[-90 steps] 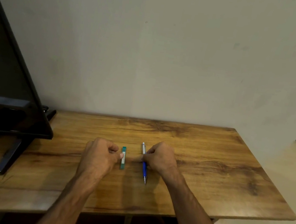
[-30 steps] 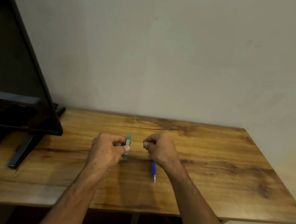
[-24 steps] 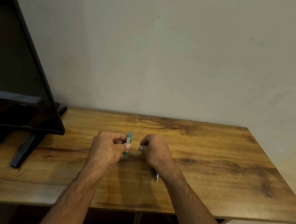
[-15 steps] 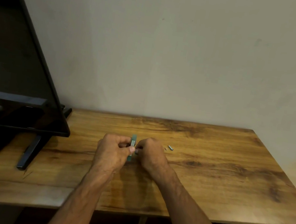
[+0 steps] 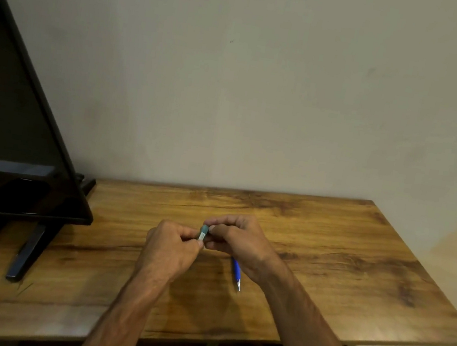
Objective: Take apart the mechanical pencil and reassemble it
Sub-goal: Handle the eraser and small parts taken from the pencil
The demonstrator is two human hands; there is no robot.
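Hidden parts: the upper end of the blue pencil [image 5: 236, 271] is covered by the right hand [image 5: 236, 243]; only its lower barrel and metal tip are seen, lying on the counter [image 5: 341, 263].
Pencil position: it is laid flat near the middle of the counter, tip pointed toward the near edge, just under the right wrist.
Green case [image 5: 203, 232]: a small green case with a pale label is held upright between both hands, above the counter; its lower end is hidden by fingers, and what it holds cannot be made out.
Left hand [image 5: 171, 248]: its grip is closed, the case being pinched between thumb and fingers.
Right hand: its grip is pressed onto the top of the case with the fingertips.
Cut off: the black screen [image 5: 6, 125] at the left is cropped by the frame; one stand foot [image 5: 29, 249] is seen resting on the counter.
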